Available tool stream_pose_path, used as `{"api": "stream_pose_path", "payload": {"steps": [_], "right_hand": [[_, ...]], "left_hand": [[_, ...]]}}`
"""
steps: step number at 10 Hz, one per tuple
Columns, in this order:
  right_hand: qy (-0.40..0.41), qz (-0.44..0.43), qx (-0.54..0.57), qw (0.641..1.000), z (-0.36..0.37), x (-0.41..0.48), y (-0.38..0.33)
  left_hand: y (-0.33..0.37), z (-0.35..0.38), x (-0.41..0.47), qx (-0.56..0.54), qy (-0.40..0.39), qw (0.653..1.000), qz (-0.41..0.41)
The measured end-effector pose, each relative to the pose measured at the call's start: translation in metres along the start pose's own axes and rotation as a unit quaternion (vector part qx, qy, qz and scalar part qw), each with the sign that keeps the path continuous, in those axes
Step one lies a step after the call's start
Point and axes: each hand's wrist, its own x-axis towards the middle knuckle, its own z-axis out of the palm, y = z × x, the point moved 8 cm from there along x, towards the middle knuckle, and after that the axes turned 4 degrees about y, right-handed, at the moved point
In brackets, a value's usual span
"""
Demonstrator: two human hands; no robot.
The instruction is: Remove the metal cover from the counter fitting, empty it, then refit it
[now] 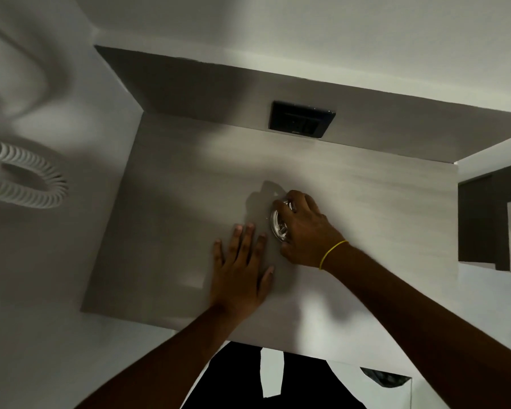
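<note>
Right hand (303, 228), with a yellow band (332, 252) at the wrist, curled over the round metal cover (278, 224) set in the grey counter (165, 208), fingers bent around its rim from the far side and the near side. Whether lifted or seated, impossible to tell. Left hand (239, 276) laid flat just beside the cover, fingers spread wide, holding nothing. Dark socket plate (302, 119) on the back panel behind, well apart.

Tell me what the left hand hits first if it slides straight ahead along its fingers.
Probably nothing soon: the left hand points just left of the metal cover, over bare counter toward the back wall.
</note>
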Motion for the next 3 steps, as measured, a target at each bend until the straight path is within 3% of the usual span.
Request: {"api": "stream_pose_path", "payload": {"steps": [2,3], "right_hand": [[-0.025,0.015,0.015,0.999,0.002,-0.005,0.005],[0.013,0.03,0.038,0.999,-0.015,-0.016,0.003]], "left_hand": [[-0.001,-0.002,0.001,-0.006,-0.003,1.0,-0.002],[-0.001,-0.006,0.001,-0.009,0.009,1.0,0.009]]}}
